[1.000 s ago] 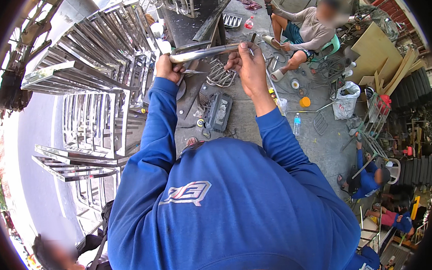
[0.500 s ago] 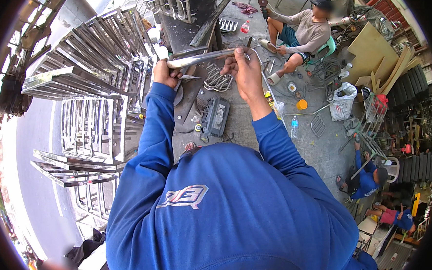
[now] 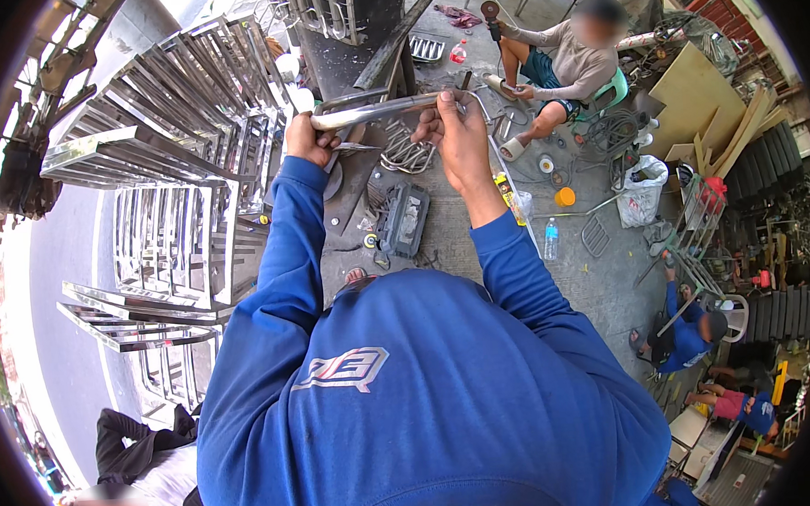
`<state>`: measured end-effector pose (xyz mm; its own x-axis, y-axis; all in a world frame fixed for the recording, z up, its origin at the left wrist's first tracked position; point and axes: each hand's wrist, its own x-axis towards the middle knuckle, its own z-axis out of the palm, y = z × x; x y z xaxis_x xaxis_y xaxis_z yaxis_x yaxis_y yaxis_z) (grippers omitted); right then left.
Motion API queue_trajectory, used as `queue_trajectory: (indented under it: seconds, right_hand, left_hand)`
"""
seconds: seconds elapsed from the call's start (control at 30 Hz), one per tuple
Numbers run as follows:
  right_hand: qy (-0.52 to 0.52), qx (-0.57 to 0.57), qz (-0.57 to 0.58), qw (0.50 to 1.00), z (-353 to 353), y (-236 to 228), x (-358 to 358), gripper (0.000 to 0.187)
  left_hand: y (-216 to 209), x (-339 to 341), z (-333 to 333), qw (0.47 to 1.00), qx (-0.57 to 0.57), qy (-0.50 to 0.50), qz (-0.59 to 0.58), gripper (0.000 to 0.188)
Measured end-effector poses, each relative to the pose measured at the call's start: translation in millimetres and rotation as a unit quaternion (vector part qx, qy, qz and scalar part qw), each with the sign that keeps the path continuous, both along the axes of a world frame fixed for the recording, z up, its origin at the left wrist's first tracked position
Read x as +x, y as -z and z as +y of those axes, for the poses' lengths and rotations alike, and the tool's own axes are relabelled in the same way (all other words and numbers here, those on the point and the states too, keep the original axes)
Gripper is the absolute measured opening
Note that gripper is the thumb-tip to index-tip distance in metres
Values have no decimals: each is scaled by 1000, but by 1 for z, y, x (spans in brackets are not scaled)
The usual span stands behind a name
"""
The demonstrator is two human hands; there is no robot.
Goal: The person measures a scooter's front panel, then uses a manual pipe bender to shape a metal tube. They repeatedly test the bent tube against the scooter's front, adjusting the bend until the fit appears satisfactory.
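A shiny bent metal tube (image 3: 375,112) spans between my two hands in front of me. My left hand (image 3: 308,141) is closed around its left end. At the right end, where the tube bends, the thumb and fingers of my right hand (image 3: 459,145) pinch it, with the other fingers curled. A pointed metal piece (image 3: 358,147) shows beside my left fingers; whether that hand holds it too, I cannot tell. Below the tube, bent metal pieces (image 3: 407,152) lie in a pile near a grey machine (image 3: 405,218) on the concrete.
Stacked metal frames (image 3: 166,238) stand at the left beside the road. A person (image 3: 578,56) sits at the far right holding an angle grinder (image 3: 491,15). Right of me are a water bottle (image 3: 551,239), an orange lid (image 3: 564,197) and a white bag (image 3: 642,190). Another person (image 3: 151,468) is at the lower left.
The tube and both my hands stay almost in place, shifted very slightly left. The person at the lower left has come further into view. The seated person's grinder is slightly lower.
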<state>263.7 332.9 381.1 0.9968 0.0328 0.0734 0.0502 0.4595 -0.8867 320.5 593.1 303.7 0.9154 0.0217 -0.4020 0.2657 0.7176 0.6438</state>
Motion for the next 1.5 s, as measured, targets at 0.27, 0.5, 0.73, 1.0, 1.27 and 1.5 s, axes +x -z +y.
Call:
queue_trajectory:
  seconds: [0.27,0.5,0.73,1.0,1.27,1.5]
  right_hand:
    - [7,-2,1,1000,2,-1,-2,31]
    - [13,1,4,1000,-4,5,-1,26]
    - [105,-25,29,994,-54,62,-51,24]
    - [310,34,164,936,-114,138,-72,35]
    - [345,-104,45,932,-224,122,-76,38]
    - [321,-100,66,940,-247,112,-98,46]
  left_hand:
    - [2,-1,1,1000,10,-12,-6,24]
    - [1,-2,0,999,30,24,-39,26]
    - [3,-28,-40,927,289,32,-236,40]
    - [27,-40,-114,850,338,192,-354,45]
    - [70,9,-133,891,304,199,-271,27]
    - [175,-15,-165,908,304,247,-147,27]
